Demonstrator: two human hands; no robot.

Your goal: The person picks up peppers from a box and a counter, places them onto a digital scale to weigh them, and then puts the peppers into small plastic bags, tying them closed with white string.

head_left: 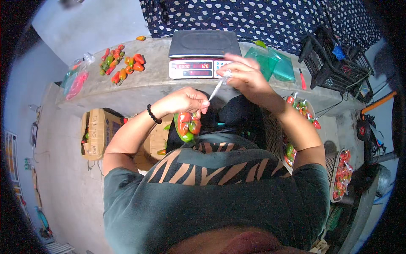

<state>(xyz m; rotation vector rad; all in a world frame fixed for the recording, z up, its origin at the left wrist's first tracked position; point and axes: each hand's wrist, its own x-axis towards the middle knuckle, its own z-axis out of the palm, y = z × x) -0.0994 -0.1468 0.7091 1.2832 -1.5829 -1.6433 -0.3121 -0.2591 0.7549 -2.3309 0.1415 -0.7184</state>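
My left hand (194, 102) pinches the neck of a clear plastic bag of red and green peppers (188, 125), which hangs below the fingers in front of my lap. Above that grip, the bag's neck (215, 91) is stretched into a thin twisted strand. It runs up to my right hand (243, 74), whose fingers are closed around the bag's loose top and are partly blurred. Just behind my right hand stands a digital scale (204, 44) with a lit red display; the hand covers part of its keypad.
Loose peppers (129, 65) lie on the concrete counter (155, 68), left of the scale. Green plastic bags (280, 65), a red-handled knife (302, 79) and a black crate (333, 63) stand right. Below are a cardboard box (95, 133) and a basket of bagged peppers (342, 174).
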